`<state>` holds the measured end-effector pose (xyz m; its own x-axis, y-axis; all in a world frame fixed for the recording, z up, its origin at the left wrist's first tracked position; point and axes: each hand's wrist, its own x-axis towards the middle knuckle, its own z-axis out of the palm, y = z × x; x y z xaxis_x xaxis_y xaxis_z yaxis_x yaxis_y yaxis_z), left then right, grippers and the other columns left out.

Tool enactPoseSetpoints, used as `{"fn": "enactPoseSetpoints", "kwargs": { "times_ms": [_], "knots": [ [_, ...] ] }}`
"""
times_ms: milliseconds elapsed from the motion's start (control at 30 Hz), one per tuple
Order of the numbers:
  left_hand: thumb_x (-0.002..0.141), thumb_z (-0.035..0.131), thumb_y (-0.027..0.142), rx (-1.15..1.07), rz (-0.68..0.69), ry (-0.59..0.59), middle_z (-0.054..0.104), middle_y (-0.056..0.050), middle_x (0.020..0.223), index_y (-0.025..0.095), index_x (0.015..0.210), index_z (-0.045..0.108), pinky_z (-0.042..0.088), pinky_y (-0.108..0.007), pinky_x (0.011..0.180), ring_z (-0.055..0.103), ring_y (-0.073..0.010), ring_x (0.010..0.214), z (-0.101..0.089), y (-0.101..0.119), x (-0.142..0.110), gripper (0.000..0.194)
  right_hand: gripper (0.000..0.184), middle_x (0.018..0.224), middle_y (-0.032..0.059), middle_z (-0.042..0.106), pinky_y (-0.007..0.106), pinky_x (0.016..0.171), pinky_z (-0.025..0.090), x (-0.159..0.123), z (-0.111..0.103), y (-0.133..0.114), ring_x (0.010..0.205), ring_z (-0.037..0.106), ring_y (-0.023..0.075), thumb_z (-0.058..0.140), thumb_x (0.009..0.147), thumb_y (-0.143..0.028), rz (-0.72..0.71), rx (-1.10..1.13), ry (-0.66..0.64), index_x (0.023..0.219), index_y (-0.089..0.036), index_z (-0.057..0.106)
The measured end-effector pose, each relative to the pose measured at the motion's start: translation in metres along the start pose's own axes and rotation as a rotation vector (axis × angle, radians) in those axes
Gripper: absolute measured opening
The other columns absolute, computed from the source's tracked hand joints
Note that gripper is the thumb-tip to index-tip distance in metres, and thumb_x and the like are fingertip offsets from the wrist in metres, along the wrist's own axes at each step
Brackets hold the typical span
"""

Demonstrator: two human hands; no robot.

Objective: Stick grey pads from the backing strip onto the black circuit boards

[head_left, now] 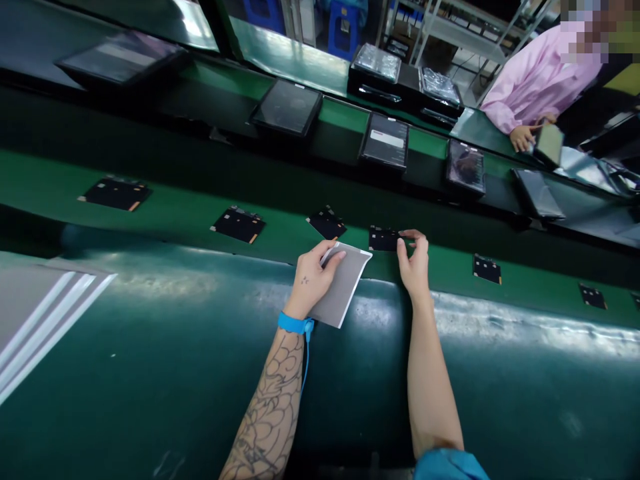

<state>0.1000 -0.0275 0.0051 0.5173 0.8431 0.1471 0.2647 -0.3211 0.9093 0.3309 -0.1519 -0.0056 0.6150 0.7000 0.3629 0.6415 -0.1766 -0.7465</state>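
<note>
My left hand (320,273) is closed around a grey rectangular sheet (341,290) with white edges, thumb on top, held over the near side of the green belt (280,247). At the belt, my right hand (414,260) has its thumb and forefinger together at the right edge of a thin black flat part (383,239) with small pale marks. Just beyond my left hand lies another black flat part (327,222), turned at an angle. A blue wrist strap (293,323) with a cord circles my left wrist.
More black parts (239,224) lie spaced along the belt. Grey sheets with white edges (45,313) are on the green bench (175,373) at left. Black trays (384,141) line a raised track behind. Across it, a person in a pink sleeve (525,83) handles a box-like item (549,143).
</note>
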Motion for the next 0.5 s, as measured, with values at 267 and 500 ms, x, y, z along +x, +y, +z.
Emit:
{"fn": "enactPoseSetpoints", "kwargs": {
  "times_ms": [267, 500],
  "knots": [
    [0.104, 0.066, 0.041, -0.009, -0.007, 0.014, 0.082, -0.005, 0.101, 0.022, 0.115, 0.076, 0.052, -0.033, 0.082, 0.074, -0.0249, 0.09, -0.001, 0.003, -0.001, 0.024, 0.057, 0.164, 0.0143, 0.058, 0.056, 0.124, 0.034, 0.005, -0.006, 0.022, 0.15, 0.05, 0.0309, 0.037, 0.112, -0.04, 0.07, -0.254, -0.17, 0.168, -0.028, 0.035],
    [0.104, 0.068, 0.045, -0.056, -0.042, 0.049, 0.081, -0.006, 0.099, 0.024, 0.116, 0.075, 0.052, -0.035, 0.08, 0.074, -0.0261, 0.092, -0.004, -0.001, -0.002, 0.026, 0.045, 0.124, 0.0105, 0.075, 0.046, 0.107, 0.047, -0.002, -0.022, 0.033, 0.109, 0.066, 0.0255, 0.054, 0.106, -0.043, 0.109, -0.085, -0.041, 0.145, -0.022, 0.058]
  ]
}}
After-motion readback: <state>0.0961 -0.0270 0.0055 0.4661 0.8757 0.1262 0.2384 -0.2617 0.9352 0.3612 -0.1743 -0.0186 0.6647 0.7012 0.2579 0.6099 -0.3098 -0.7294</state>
